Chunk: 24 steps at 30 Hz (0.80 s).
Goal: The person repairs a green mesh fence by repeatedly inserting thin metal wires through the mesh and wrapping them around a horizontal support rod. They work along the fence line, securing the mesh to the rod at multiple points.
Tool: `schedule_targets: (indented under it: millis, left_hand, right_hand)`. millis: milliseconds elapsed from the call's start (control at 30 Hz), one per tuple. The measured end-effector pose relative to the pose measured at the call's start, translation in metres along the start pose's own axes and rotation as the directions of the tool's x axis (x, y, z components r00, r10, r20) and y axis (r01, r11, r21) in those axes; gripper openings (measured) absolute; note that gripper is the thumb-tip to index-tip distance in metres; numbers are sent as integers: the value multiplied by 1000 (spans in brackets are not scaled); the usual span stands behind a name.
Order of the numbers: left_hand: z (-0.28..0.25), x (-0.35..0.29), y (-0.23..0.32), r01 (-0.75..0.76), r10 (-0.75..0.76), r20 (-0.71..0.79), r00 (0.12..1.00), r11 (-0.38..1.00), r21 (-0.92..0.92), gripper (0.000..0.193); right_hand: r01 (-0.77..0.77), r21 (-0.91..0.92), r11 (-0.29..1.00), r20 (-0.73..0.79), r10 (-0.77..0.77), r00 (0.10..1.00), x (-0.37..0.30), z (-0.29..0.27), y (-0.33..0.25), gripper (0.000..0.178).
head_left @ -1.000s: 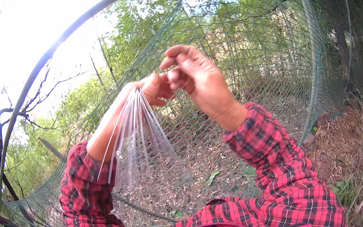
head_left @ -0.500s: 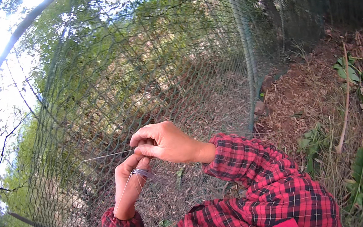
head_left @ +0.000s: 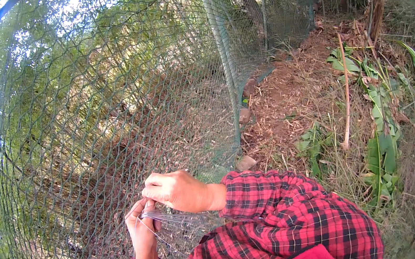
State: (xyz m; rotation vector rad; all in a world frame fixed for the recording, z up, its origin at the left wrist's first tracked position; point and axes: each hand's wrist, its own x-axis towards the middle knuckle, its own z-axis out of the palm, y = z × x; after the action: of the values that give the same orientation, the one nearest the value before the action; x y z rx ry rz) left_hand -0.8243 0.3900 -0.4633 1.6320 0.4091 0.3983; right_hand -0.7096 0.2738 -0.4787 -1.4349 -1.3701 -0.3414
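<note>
My left hand [head_left: 141, 234] is low in the view, its fingers pinched on a bundle of thin, pale translucent line [head_left: 173, 219]. Loose strands fan out from the pinch toward the right, and one loops below the hand. Just above, my right hand [head_left: 177, 191] is closed, with fingers curled down and fingertips close to those of the left. What the right fingertips grip, if anything, is hidden. Both hands are in front of a green wire mesh fence [head_left: 88, 112].
A fence post [head_left: 220, 36] leans beyond my hands, wrapped at the mesh edge. Right of it runs bare soil with dry litter [head_left: 291, 99]. A long stick [head_left: 344, 90], cut banana-like leaves [head_left: 384, 138] and a stone [head_left: 246, 162] lie there. Dry brush shows through the mesh.
My view has swung right and down, showing more ground. My right hand has lifted slightly off the left fingertips. The strand that stuck out leftward from the fingertips no longer shows.
</note>
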Motion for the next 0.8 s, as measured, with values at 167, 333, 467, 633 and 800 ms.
schedule_targets:
  millis: [167,333,467,633,800]
  left_hand:
    - [12,-6,-6,-60,60,-57,997,998,4,15]
    - [18,-9,-13,-64,58,-110,992,997,-51,13]
    - [14,-12,-17,-41,40,-73,997,999,-10,10]
    - [11,-18,-20,-5,4,-91,996,1000,-5,10]
    - [8,-21,-18,17,-18,-95,995,1000,-14,13]
  right_hand:
    - [72,-146,987,-122,-90,988,-7,6,1,13]
    - [116,-172,978,-140,-141,980,-17,15,9,15]
    - [99,-166,981,-154,-125,980,-22,23,12,14]
    - [63,-207,976,-144,-95,985,-25,31,8,14]
    - [84,-268,960,-109,-117,987,-22,32,5,16]
